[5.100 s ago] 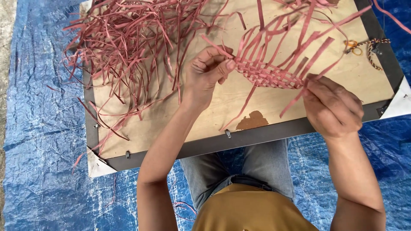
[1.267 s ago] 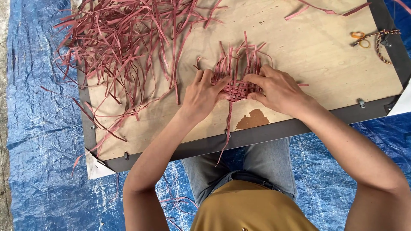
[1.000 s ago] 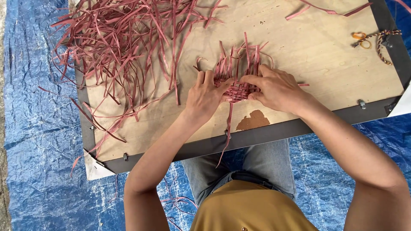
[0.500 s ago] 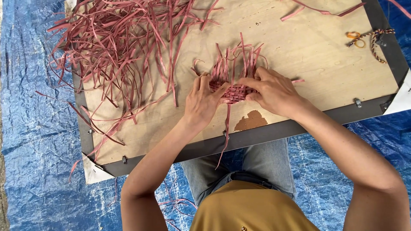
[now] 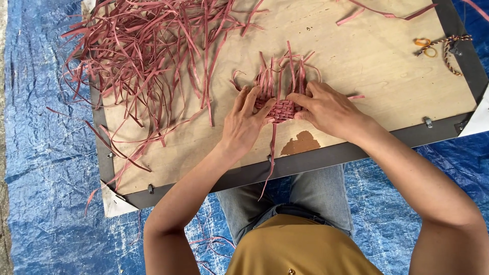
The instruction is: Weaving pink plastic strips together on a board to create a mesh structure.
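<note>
From the head view, my left hand [image 5: 247, 119] lies flat with fingers spread on the left edge of the small woven patch [image 5: 281, 108] of reddish strips, pressing rather than clamping it, while my right hand [image 5: 328, 108] pinches the patch's right edge between thumb and fingertips. The patch sits a little below the middle of the frame, on the plywood board [image 5: 367, 56], with its loose strip ends fanning upward and one long strip [image 5: 271, 155] trailing down over the board's near edge. A big tangled heap of loose strips [image 5: 147, 56] fills the upper left and reaches close to my left hand, crowding that side. To the right the board is bare wood up to an orange ring [image 5: 427, 47] and a braided cord [image 5: 451, 48] near the upper right corner. A brown stain [image 5: 301, 144] lies just below the patch. The dark frame edge [image 5: 407, 135] runs close under my wrists, and blue tarp [image 5: 41, 153] surrounds the board.
</note>
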